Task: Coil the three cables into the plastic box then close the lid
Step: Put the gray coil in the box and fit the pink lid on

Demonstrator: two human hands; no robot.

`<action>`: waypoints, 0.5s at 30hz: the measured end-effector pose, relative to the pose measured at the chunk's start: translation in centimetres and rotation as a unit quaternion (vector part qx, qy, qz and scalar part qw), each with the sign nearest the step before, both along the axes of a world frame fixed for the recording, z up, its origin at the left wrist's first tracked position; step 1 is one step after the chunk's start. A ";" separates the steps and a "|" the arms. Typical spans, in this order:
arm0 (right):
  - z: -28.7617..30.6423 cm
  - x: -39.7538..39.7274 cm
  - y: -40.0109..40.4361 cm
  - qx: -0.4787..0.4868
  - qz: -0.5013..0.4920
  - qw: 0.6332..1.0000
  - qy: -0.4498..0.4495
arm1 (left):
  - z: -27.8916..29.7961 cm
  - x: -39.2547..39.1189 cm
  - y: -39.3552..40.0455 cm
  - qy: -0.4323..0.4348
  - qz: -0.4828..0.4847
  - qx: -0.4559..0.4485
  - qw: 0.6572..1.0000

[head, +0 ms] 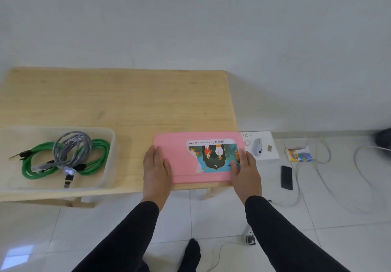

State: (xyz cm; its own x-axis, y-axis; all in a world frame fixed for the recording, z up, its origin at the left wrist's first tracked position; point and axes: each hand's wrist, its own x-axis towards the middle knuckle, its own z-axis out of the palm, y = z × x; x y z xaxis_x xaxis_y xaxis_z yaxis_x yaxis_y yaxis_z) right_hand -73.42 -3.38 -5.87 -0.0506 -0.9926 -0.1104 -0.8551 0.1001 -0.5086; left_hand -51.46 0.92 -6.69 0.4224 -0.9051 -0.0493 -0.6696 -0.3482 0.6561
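Note:
A clear plastic box (pixel 110 144) stands uncovered at the left of the wooden table (pixel 118 100). Inside it lie a coiled green cable (pixel 97 157) and a coiled grey cable (pixel 73 146) with dark plugs; I cannot make out a third cable separately. The pink lid (pixel 179 155), with a partly torn colourful sticker, lies flat at the table's front right corner. My left hand (pixel 156 172) grips the lid's left edge and my right hand (pixel 245 174) grips its right edge.
On the tiled floor to the right lie a white mouse package (pixel 260 146), a yellow packet (pixel 299 155), a black phone (pixel 286 177) and loose white cords (pixel 325 178). A white wall stands behind the table. A charger (pixel 249 240) lies on the floor between my arms.

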 end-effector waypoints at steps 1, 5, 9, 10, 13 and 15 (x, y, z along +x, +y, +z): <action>0.1 0.0 -0.2 -0.006 -0.002 1.000 -0.006 | 0.2 0.0 -0.1 0.015 0.007 -0.005 1.000; 1.0 -0.2 -1.3 -0.034 -0.016 0.999 -0.007 | 1.2 -0.1 -1.2 0.058 0.026 -0.031 0.998; 2.7 -0.1 -2.6 -0.053 -0.023 0.998 -0.014 | 3.3 0.6 -2.7 0.068 0.032 -0.080 0.994; 3.3 0.2 -2.9 -0.061 -0.024 0.998 -0.019 | 4.0 0.9 -3.1 0.068 0.032 -0.094 0.993; 5.3 1.6 -3.5 -0.091 -0.018 0.995 -0.039 | 6.5 2.5 -4.0 0.066 0.030 -0.130 0.989; 6.8 3.3 -3.8 -0.112 -0.016 0.992 -0.049 | 8.2 4.1 -4.2 0.063 0.031 -0.144 0.987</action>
State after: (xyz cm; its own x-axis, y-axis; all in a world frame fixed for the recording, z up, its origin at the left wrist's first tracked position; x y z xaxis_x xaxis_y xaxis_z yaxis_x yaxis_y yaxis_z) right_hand -70.14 -7.21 0.92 -0.0832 -0.9907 0.1077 -0.7987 0.0017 -0.6017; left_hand -47.35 -3.24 1.56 0.4835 -0.8621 0.1517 -0.5603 -0.1717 0.8103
